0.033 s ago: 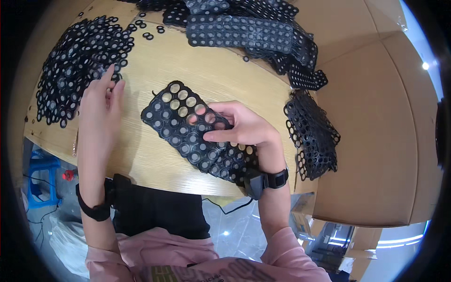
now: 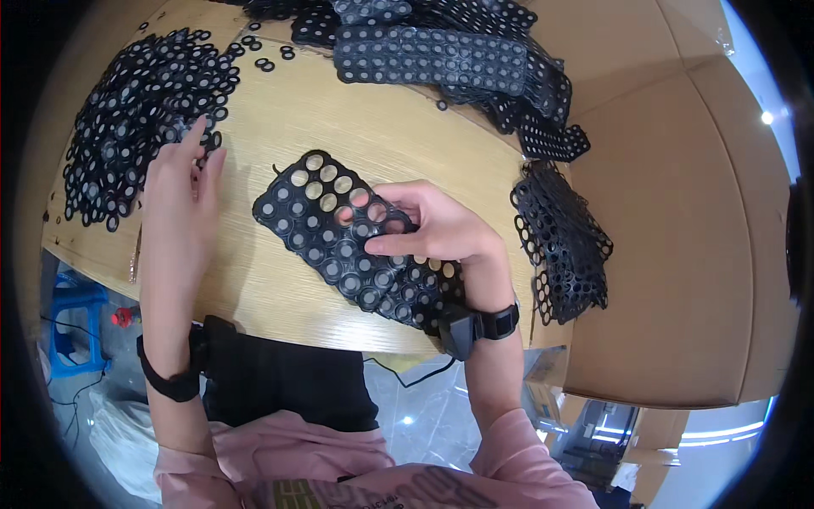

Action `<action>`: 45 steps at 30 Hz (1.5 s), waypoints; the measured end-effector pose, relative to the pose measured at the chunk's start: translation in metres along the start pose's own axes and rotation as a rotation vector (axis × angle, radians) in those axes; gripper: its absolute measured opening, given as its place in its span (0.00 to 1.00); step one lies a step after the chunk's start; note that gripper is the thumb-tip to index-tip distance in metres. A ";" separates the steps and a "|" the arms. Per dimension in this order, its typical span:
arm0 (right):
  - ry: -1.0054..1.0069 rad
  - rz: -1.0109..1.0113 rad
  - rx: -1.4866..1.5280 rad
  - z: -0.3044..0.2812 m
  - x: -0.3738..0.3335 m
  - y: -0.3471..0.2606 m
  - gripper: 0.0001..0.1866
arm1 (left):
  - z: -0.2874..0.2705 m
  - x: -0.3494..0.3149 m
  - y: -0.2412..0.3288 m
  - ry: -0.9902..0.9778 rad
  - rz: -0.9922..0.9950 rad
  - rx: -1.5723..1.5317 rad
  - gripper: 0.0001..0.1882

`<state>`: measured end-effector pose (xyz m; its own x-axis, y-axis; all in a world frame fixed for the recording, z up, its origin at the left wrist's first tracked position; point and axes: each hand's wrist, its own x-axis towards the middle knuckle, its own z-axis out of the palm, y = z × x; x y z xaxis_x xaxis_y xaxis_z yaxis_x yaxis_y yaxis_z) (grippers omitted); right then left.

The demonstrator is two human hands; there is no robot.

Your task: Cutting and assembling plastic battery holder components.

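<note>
A black rubbery sheet with rows of round holes lies slanted on the table in front of me. Grey-centred discs fill many of its holes, while those along the upper edge show bare wood or my fingers through them. My right hand grips the sheet's upper right side, thumb on top and fingers beneath. My left hand hovers at the near right edge of a heap of small black rings, index finger and thumb apart. Nothing shows between them; its other fingers are partly hidden.
Stacked black disc-filled sheets lie at the back. Black perforated sheets are piled at the right, beside a tall cardboard box. A few loose rings are scattered behind on the wooden table. A blue stool stands below left.
</note>
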<state>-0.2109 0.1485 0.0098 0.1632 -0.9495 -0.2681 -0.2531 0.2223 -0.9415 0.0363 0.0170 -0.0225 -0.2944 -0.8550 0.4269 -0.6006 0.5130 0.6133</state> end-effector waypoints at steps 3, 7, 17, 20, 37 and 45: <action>0.055 -0.059 0.015 0.002 0.001 0.006 0.20 | -0.006 -0.015 0.042 -0.087 0.029 -0.252 0.15; 0.115 -0.040 0.169 0.011 0.005 0.003 0.20 | 0.006 -0.042 0.067 -0.304 0.155 -0.505 0.13; 0.057 -0.098 0.182 0.009 0.003 0.010 0.15 | 0.011 -0.052 0.072 -0.408 0.087 -0.623 0.15; 0.047 -0.064 0.123 0.008 0.003 0.006 0.14 | 0.014 -0.058 0.068 -0.451 0.040 -0.642 0.17; 0.040 -0.111 0.076 0.016 0.002 0.004 0.06 | 0.023 -0.060 0.066 -0.462 -0.214 -0.877 0.08; 0.010 -0.110 0.044 0.012 0.000 0.003 0.07 | 0.024 -0.057 0.056 -0.538 -0.370 -1.081 0.03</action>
<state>-0.2003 0.1519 0.0043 0.1779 -0.9709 -0.1603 -0.1916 0.1257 -0.9734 0.0017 0.0922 -0.0281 -0.6564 -0.7525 -0.0539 0.1270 -0.1806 0.9753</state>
